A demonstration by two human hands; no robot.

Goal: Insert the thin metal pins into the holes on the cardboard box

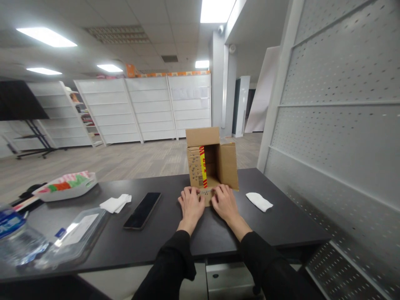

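Observation:
A brown cardboard box [194,166] stands on the dark table with its opening facing me. Its top flap points up and its right flap swings out to the side, while a yellow-and-red tape strip [203,166] runs down the left flap. At the lower front flap [206,200], my left hand [191,204] grips the left side with curled fingers. My right hand [225,203] holds the same flap on its right side, fingers bent over it. Both thumbs are near the flap's middle, and the fingertips are partly hidden.
Left of the box lie a black phone [143,211], folded white tissues [116,203], a clear plastic case [78,237], a water bottle [18,237] and a white basket [70,191]. Another folded tissue [259,201] lies right. A perforated panel [331,137] borders the table's right side.

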